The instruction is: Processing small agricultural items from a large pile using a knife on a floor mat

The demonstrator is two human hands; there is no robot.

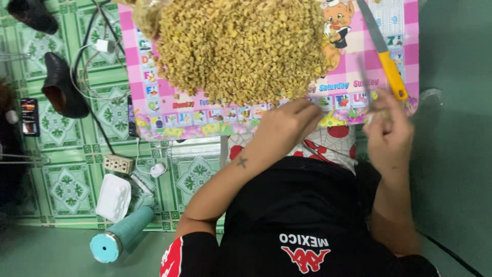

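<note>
Yellow-handled knife [388,65] lies lengthwise just beyond the right hand [389,131], whose fingers pinch something blurred; the left hand [287,125], curled, touches the heap of chopped yellow-green pieces [241,46].

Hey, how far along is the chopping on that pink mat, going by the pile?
Done: a big heap of small yellowish cut pieces covers much of the pink picture mat. In hand: the left hand touches the heap's near edge; the right hand pinches something thin and blurred, beside the yellow-handled knife lying on the mat. Left: no uncut stock is visible, so remaining work cannot be judged.
</note>
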